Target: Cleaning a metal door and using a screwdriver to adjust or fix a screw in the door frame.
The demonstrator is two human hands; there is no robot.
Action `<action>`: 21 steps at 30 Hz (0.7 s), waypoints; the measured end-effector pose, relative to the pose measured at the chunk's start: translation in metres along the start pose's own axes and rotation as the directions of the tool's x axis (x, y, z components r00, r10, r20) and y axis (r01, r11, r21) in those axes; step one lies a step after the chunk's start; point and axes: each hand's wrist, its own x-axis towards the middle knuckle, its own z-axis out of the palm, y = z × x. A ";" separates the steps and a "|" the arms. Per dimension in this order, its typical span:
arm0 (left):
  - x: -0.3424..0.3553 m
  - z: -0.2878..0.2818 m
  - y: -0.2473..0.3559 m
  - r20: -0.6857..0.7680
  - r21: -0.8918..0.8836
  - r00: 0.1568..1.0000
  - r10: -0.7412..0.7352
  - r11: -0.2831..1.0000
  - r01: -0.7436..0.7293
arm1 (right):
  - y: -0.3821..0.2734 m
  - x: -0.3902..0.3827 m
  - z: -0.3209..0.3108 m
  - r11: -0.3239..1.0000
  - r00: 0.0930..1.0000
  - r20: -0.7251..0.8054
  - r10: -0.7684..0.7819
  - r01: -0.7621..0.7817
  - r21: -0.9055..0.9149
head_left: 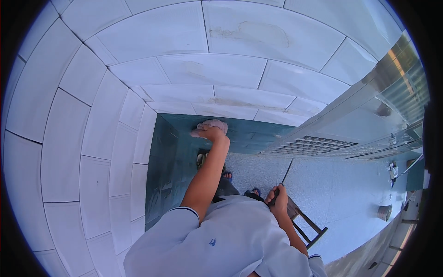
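My left hand (213, 133) grips a pale pinkish cloth (215, 124), held against the dark green band (251, 131) at the foot of the white tiled wall (235, 64). My right hand (276, 198) is closed round the dark handle of a long, thin rod (288, 170), which points up and away from me toward the base of the metal fixture. A dark wooden stool (314, 236) stands just beside my right forearm. My sandalled feet (255, 191) show below me, partly hidden by my body.
Tiled walls meet in a corner at my left. A tall metal fixture with a grille (314, 144) runs along the right. Small items (201, 159) lie by the left foot. On the pale floor (350, 194) to the right are a bucket (383, 213) and a long-handled object (393, 173).
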 end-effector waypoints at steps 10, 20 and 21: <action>-0.091 -0.126 -0.070 0.174 0.520 0.635 -0.753 0.618 0.590 | -0.012 0.006 -0.050 0.980 0.980 0.048 0.194 -0.191 -0.050; -0.194 -0.227 -0.030 0.089 0.227 0.515 -0.853 0.520 0.823 | -0.006 0.011 -0.068 0.431 0.884 0.415 0.215 0.296 -0.853; -0.187 -0.229 -0.032 0.212 0.117 0.602 -0.770 0.632 0.767 | -0.003 0.010 -0.066 0.383 0.856 0.416 0.307 0.289 -0.877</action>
